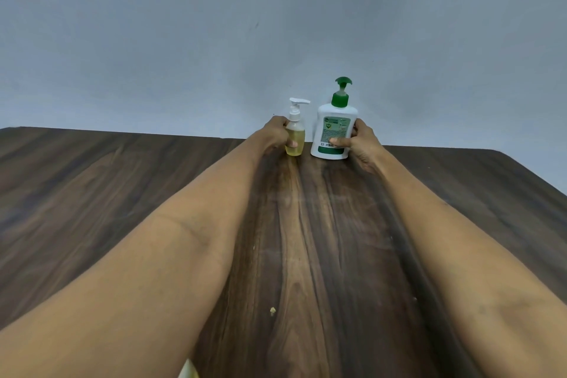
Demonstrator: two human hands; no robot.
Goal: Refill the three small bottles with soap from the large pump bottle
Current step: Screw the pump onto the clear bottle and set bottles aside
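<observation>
The small bottle (295,135) stands upright at the far edge of the table (122,193), close to the wall, its long axis vertical and its white pump head turned toward the large pump bottle (334,132) just beside it on your right. The two bottles are near but not touching, and both rest on the wood. Your left hand (276,135) is wrapped around the small bottle's clear, yellow-filled body, thumb across its front; your right hand (359,139) grips the lower part of the large white bottle, thumb over the label. The green nozzle sits higher than the small bottle's cap and looks roughly toward you, not over the neighbour's neck. That is the relation to mind: by my judgement, the small bottle's pump must come off before any soap can go in, and its mouth must sit under the green spout. Only one small bottle is in view; a pale object at the bottom edge cannot be identified.
</observation>
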